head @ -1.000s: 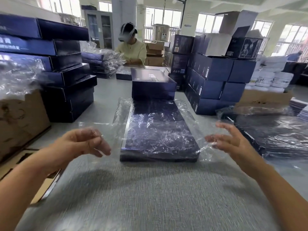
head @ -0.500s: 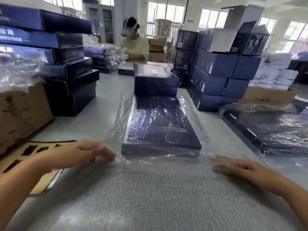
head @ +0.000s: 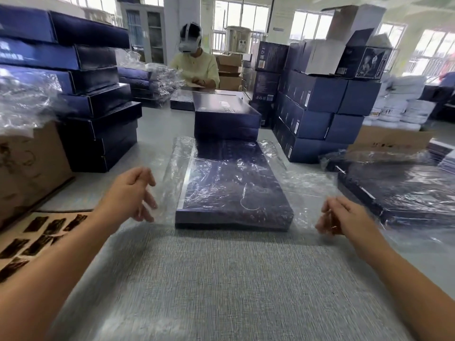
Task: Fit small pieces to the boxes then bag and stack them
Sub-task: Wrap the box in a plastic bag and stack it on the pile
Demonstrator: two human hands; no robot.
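At table centre, 12 o'clock from us, the dark blue box point(head: 234, 190) lies flat inside its clear bag point(head: 299, 179), with loose film flaring out on both sides. Half a second ago both our hands were pressed low on the table point(head: 221, 279) at the bag's near edge; now both are lifted. Left hand point(head: 128, 193), at 9 o'clock of the box, has its fingers loosely curled and apart, holding nothing we can make out. Right hand point(head: 342, 220), at 3 o'clock, is curled at the film edge; we can't tell if it is pinching. Bagging looks done, so our read is tidy the flaps, then stack. Another bagged box point(head: 398, 193) sits at 2 o'clock.
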